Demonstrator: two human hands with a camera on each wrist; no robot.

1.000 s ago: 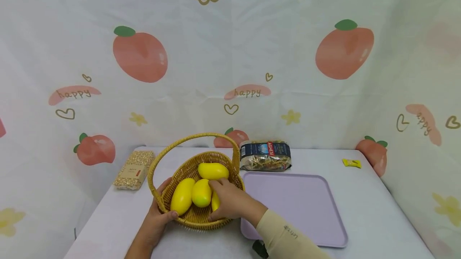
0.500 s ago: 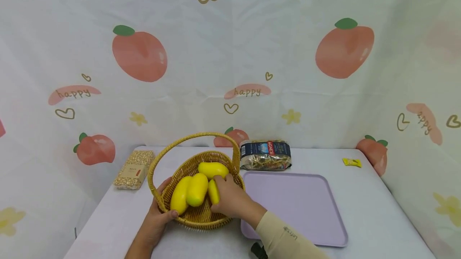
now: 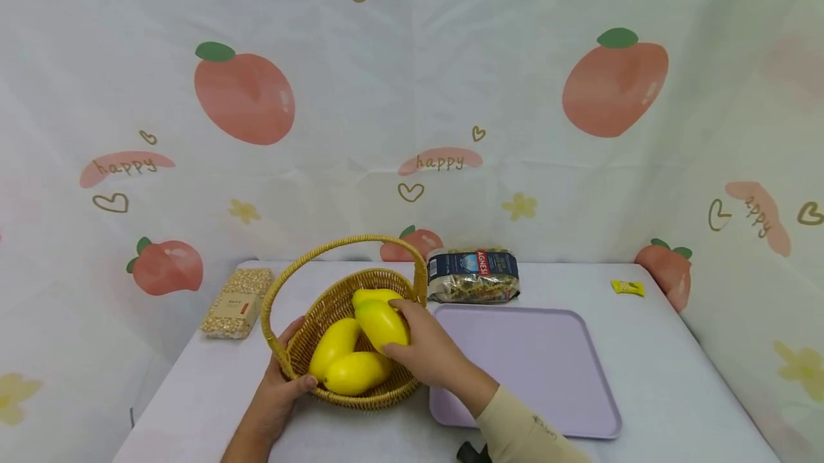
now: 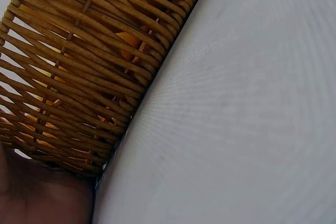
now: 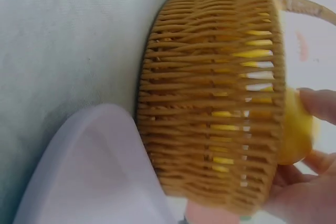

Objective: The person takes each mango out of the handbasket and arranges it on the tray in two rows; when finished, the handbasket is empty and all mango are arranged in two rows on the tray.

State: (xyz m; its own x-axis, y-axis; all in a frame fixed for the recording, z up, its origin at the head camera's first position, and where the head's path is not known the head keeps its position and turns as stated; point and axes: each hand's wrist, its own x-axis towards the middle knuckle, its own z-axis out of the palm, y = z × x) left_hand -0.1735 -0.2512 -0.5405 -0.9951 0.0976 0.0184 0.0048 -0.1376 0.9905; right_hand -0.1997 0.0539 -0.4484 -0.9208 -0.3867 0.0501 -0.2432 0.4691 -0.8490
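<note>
A wicker basket (image 3: 367, 400) with a tall arched handle stands on the table. My left hand (image 3: 278, 393) grips its left side, thumb over the rim; in the left wrist view part of that hand (image 4: 44, 195) lies against the weave. My right hand (image 3: 430, 350) pinches a yellow mango (image 3: 381, 323) between thumb and fingers at the right of the basket's opening. In the right wrist view this mango (image 5: 295, 129) shows above the rim. Inside lie a mango at the left (image 3: 335, 347), one at the front (image 3: 357, 373) and one at the back (image 3: 373, 295), partly covered by the held one.
A lilac tray (image 3: 528, 370) lies right of the basket, its corner close to it. Behind stands a pasta bag (image 3: 473, 277). At the left is a pack of grains (image 3: 238, 305), at the far right a small yellow packet (image 3: 627, 288). A printed curtain (image 3: 412, 91) hangs behind.
My right hand has lifted a mango from among the others towards the upper right. Another mango now lies crosswise at the front of the basket. My left hand keeps its grip.
</note>
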